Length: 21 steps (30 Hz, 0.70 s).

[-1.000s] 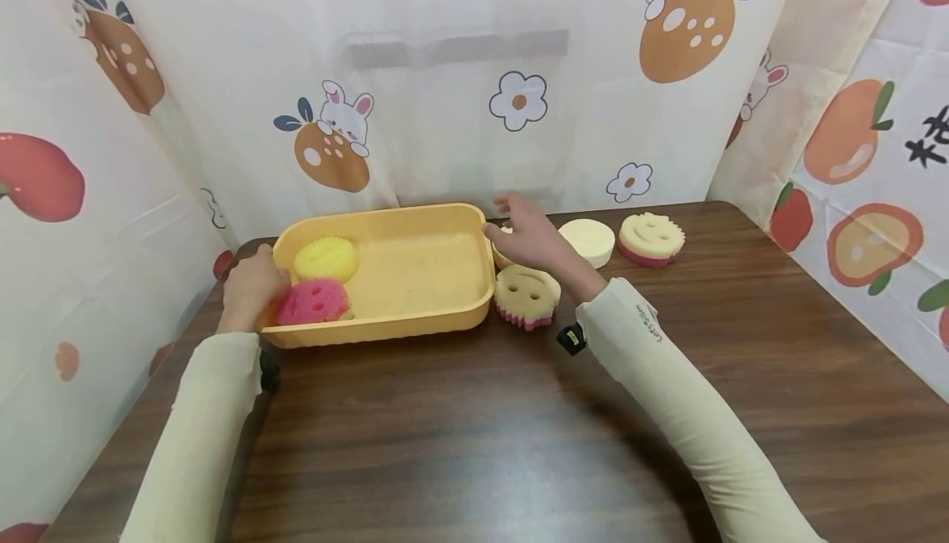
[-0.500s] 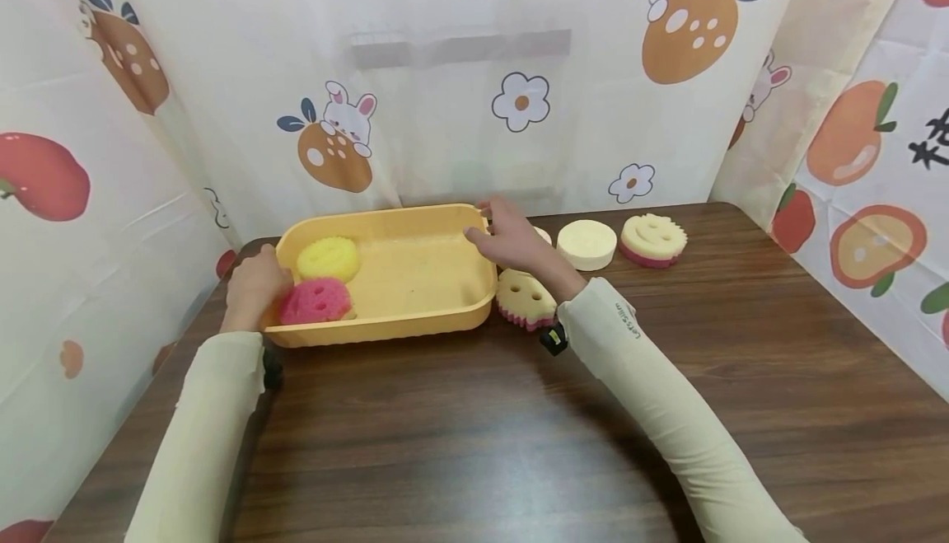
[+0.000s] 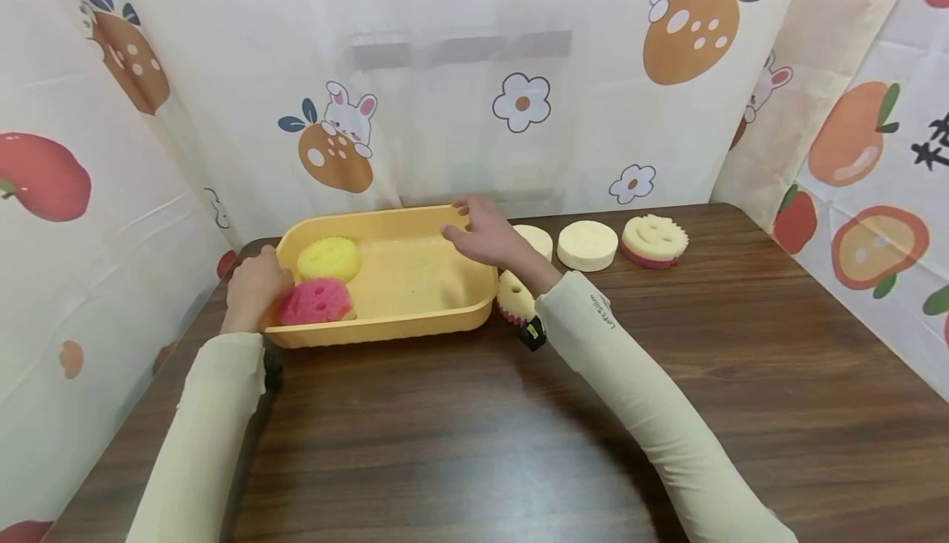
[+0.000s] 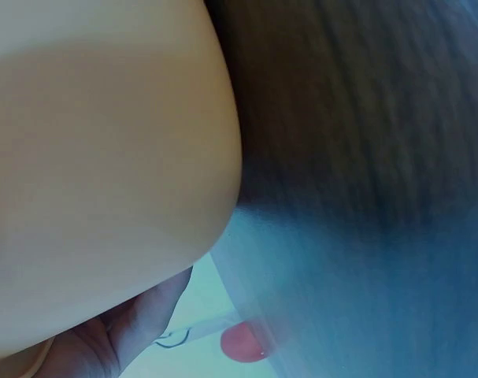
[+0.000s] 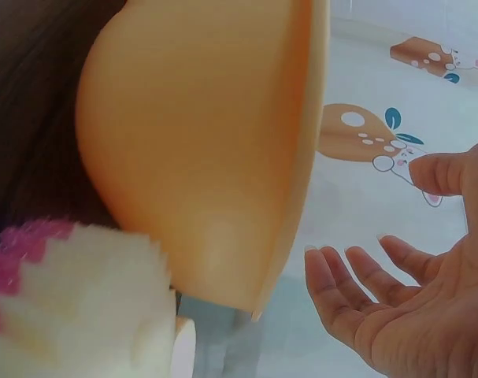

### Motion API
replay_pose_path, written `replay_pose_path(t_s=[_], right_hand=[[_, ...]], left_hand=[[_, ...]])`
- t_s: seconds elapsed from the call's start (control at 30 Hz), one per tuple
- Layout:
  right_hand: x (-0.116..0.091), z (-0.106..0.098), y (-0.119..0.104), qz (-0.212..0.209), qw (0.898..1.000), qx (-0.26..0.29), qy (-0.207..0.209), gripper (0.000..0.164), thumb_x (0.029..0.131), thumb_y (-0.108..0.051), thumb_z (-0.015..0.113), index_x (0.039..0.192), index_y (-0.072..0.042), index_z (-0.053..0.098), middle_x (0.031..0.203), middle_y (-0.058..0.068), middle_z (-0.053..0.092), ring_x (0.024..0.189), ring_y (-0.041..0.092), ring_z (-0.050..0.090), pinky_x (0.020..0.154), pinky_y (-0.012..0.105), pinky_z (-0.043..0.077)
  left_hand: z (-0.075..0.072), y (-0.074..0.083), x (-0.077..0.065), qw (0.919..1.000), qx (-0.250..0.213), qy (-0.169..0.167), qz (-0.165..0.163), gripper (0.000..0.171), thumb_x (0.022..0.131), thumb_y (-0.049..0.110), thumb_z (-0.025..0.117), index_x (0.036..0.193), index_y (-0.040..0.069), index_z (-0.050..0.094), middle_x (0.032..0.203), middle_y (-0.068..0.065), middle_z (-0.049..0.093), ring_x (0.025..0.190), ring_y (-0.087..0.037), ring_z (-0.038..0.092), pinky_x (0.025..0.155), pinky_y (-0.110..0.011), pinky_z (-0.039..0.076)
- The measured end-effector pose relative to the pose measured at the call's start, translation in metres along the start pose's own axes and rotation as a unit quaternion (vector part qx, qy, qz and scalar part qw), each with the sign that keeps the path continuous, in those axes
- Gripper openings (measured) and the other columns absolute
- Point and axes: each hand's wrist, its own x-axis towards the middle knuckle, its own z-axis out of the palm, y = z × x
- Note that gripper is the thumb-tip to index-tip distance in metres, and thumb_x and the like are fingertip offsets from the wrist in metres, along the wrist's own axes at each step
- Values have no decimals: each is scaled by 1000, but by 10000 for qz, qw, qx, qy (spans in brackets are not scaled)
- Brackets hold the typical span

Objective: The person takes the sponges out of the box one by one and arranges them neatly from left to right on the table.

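Observation:
A yellow plastic tray (image 3: 400, 325) sits at the back left of the table. My left hand (image 3: 255, 286) grips its left rim; in the left wrist view the tray wall (image 4: 105, 181) hides most of that hand (image 4: 136, 323). Inside the tray's left end lie a round yellow sponge (image 3: 329, 260) and a pink smiley-face sponge (image 3: 317, 301). Over the tray's right end hovers my right hand (image 3: 485, 234), fingers spread and loosely bent, holding nothing. The right wrist view shows that hand (image 5: 412, 307) apart from the tray rim (image 5: 313, 118).
Just right of the tray lies a cream-and-pink smiley sponge (image 3: 515, 299), partly covered by the right forearm. Behind it are two round cream sponges, one half hidden (image 3: 537, 240) and one in full sight (image 3: 587, 245). Another cream-and-pink smiley sponge (image 3: 654, 241) is farther right. A patterned curtain (image 3: 445, 131) borders the table.
My right hand has moved left, from above the sponges beside the tray to over the tray's right end, uncovering more of a round cream sponge. The left hand stays on the rim.

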Motion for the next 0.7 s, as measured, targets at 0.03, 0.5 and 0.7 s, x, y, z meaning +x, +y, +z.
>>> replay_pose_path(t_s=[0.03, 0.5, 0.7], right_hand=[[1, 1, -1, -6, 10000, 21, -9, 59, 100, -35, 52, 149, -7, 34, 151, 16, 40, 131, 35, 50, 107, 45, 46], [17, 6, -8, -182, 9998, -89, -86, 57, 99, -34, 52, 145, -4, 39, 148, 18, 43, 129, 33, 52, 108, 45, 45], [24, 14, -13, -263, 9995, -133, -110, 58, 99, -36, 52, 146, -4, 39, 147, 18, 43, 129, 33, 52, 108, 45, 45]], left_hand=[[0, 0, -1, 10000, 8, 21, 22, 48, 95, 19, 42, 129, -15, 37, 109, -37, 53, 91, -47, 57, 72, -57, 52], [5, 0, 8, 10000, 47, 45, -4, 46, 95, 20, 43, 127, -14, 39, 108, -35, 53, 92, -47, 56, 80, -62, 53], [4, -1, 7, 9999, 61, 60, -102, 46, 95, 19, 46, 126, -13, 39, 106, -34, 54, 90, -45, 56, 83, -62, 53]])
